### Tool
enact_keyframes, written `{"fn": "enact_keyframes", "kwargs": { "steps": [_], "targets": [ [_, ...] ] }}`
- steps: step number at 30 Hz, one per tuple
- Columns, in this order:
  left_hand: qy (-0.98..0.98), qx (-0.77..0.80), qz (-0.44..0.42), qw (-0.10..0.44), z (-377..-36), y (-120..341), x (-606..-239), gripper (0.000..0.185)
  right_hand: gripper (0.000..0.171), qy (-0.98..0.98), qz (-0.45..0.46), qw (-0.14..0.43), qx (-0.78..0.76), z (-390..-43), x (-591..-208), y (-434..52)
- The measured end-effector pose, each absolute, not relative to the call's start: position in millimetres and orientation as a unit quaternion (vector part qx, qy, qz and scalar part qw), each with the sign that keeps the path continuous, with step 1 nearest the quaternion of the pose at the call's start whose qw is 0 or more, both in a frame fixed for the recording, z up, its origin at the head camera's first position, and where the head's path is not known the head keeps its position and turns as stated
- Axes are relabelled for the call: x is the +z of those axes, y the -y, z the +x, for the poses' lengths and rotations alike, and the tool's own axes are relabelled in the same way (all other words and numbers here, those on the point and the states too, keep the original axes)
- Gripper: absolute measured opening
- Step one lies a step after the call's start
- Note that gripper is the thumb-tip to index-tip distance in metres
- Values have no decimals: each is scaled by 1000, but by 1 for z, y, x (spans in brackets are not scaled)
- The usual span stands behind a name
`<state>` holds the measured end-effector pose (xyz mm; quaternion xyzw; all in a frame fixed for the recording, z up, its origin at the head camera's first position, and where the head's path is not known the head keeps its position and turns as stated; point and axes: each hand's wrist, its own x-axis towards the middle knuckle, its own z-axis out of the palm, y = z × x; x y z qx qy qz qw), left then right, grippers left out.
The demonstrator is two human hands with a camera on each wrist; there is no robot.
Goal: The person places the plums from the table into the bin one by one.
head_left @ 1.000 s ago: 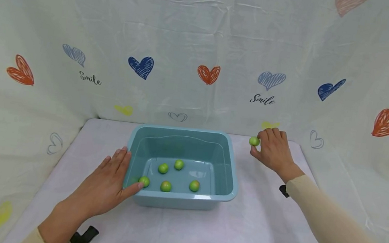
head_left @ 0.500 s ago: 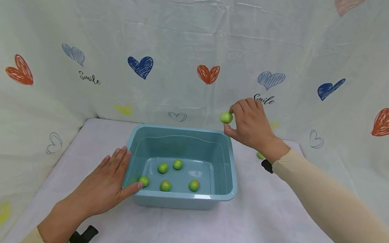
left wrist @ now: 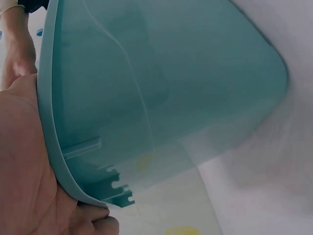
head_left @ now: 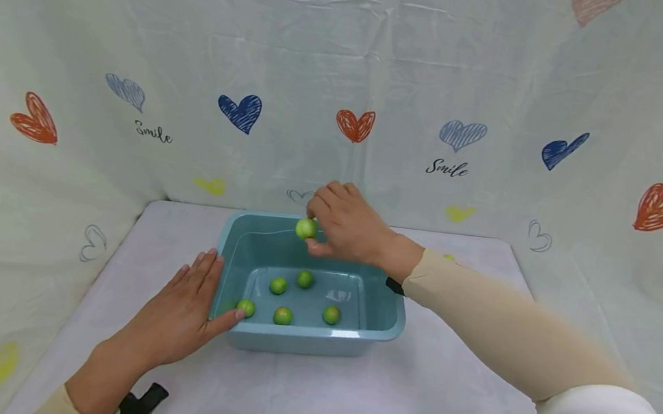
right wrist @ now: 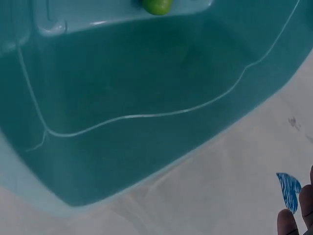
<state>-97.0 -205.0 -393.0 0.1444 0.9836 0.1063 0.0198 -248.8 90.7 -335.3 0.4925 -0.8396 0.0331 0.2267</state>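
A light blue plastic basin [head_left: 304, 349] stands on the table with several small green round fruits inside, such as the fruit [head_left: 331, 315] at its right. My right hand [head_left: 354, 227] pinches another green fruit [head_left: 306, 228] between thumb and fingers, over the far part of the basin. My left hand [head_left: 178, 312] rests on the basin's left rim, fingers straight and thumb over the near left corner. In the left wrist view, the basin's outer wall [left wrist: 186, 73] lies beside the left palm [left wrist: 22, 156]. Right fingertips [right wrist: 288, 223] show at the right wrist view's corner.
One more green fruit [head_left: 449, 257] shows on the table behind the right forearm, mostly hidden. A white cloth [head_left: 438, 400] covers the table. A pale curtain [head_left: 301, 51] printed with hearts stands around the back and sides.
My right hand lifted the green fruit from the right side of the table and carried it left over the basin. The left hand and the basin have stayed in place.
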Motion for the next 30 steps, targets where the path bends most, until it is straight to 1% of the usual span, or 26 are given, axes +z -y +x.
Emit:
{"fn": "enact_keyframes", "kwargs": {
  "steps": [8, 16, 22, 24, 30],
  "targets": [
    [-983, 111, 147, 17, -97, 206, -394, 103, 30, 828, 540, 150, -29, -238, -359, -69],
    [-982, 110, 150, 11, -97, 206, -395, 102, 31, 824, 551, 114, -68, -238, -377, -63],
    [-982, 115, 151, 9, -97, 207, -395, 102, 33, 829, 548, 75, -85, -237, -386, -63],
    [-982, 116, 151, 9, -97, 207, -395, 102, 35, 829, 546, 71, -95, -237, -390, -63],
    [-982, 115, 149, 10, -97, 207, -395, 104, 37, 825, 546, 82, -116, -237, -395, -64]
  ]
}}
